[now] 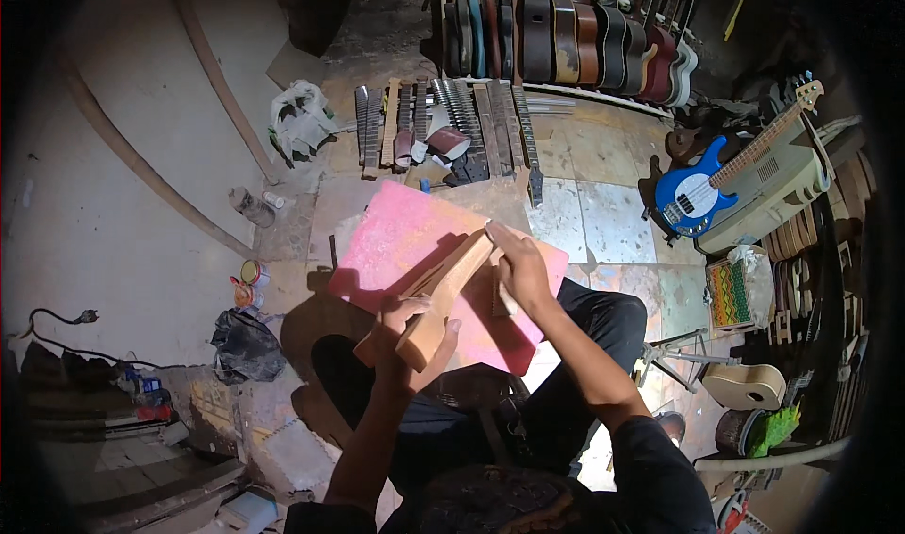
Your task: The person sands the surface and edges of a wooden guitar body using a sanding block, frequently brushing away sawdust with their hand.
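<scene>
A pale wooden guitar neck lies slantwise over a pink board, its thick block end toward me. My left hand wraps around that thick near end, thumb on the right side. At the far end, my right hand is closed over the tip, with its fingers bent against the wood. Whether it also holds a small tool there I cannot make out. A small pale wooden piece shows just below my right hand. Beside my left hand, more wood shows along the neck's left side, partly hidden.
The board rests across my lap. Several fretted necks lie on the tiled floor ahead, with a guitar rack behind. A blue bass guitar leans at the right. A black plastic bag and cans stand left.
</scene>
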Demonstrator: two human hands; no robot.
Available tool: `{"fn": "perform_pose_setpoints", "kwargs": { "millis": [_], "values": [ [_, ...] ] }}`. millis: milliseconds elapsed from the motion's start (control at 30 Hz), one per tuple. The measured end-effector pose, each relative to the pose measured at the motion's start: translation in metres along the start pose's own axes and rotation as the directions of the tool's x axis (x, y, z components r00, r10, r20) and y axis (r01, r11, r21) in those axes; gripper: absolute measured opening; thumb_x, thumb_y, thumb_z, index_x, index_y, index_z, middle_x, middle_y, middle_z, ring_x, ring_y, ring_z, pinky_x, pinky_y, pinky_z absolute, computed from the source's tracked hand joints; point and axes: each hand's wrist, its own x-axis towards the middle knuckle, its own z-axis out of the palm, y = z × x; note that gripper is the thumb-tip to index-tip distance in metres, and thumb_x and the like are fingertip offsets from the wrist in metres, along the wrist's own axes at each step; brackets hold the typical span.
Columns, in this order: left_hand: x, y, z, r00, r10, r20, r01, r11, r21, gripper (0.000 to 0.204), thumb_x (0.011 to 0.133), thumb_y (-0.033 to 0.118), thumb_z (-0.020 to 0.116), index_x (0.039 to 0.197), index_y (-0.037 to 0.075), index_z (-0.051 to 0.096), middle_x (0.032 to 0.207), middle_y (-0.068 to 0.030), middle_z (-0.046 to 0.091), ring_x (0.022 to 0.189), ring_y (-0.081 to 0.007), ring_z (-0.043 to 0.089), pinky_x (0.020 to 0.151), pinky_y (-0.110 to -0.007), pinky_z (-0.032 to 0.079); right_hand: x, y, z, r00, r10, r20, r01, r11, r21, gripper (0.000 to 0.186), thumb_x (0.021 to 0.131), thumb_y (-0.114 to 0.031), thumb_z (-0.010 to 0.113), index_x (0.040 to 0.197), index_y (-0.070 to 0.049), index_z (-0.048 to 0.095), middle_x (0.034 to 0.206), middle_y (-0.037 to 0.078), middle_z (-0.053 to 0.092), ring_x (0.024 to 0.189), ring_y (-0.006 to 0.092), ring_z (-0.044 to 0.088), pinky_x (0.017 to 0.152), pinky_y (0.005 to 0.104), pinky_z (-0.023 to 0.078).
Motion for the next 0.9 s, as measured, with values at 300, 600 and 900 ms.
{"fn": "perform_pose_setpoints", "kwargs": {
  "millis": [300,600,900],
  "values": [
    [0.005,0.008,0.000,0.998,0.021,0.061,-0.026,0.996,0.087,0.061,0.075,0.010,0.092,0.120,0.006,0.051,0.109,-0.0155,0.062,0.097,-0.0343,0.065,0.087,-0.046,0.054,0.005,0.012,-0.004,0.997,-0.042,0.058,0.048,0.993,-0.107,0.054,0.086,0.006,0.056,0.137,-0.007,0.069,0.111,0.021,0.074,0.097,0.0363,0.070,0.087,0.0418,0.056],
    [-0.001,0.001,-0.002,0.998,0.065,0.024,-0.065,0.998,-0.010,0.060,0.074,0.006,0.091,0.119,0.006,0.050,0.106,-0.0160,0.065,0.096,-0.0312,0.068,0.085,-0.041,0.057,0.009,0.015,-0.012,0.986,-0.017,0.166,0.030,0.997,-0.074,0.052,0.086,0.005,0.059,0.135,-0.009,0.070,0.123,0.022,0.073,0.086,0.0370,0.067,0.083,0.0439,0.056],
    [0.006,0.004,-0.002,0.998,0.045,0.034,-0.044,0.999,-0.022,0.058,0.076,0.005,0.089,0.119,0.007,0.050,0.107,-0.0164,0.064,0.095,-0.0300,0.070,0.084,-0.041,0.058,-0.009,0.004,0.005,0.999,-0.026,-0.026,0.026,1.000,-0.009,0.051,0.093,0.004,0.058,0.140,-0.010,0.068,0.065,0.010,0.059,0.056,0.0260,0.054,0.060,0.0393,0.047]
  ]
}}
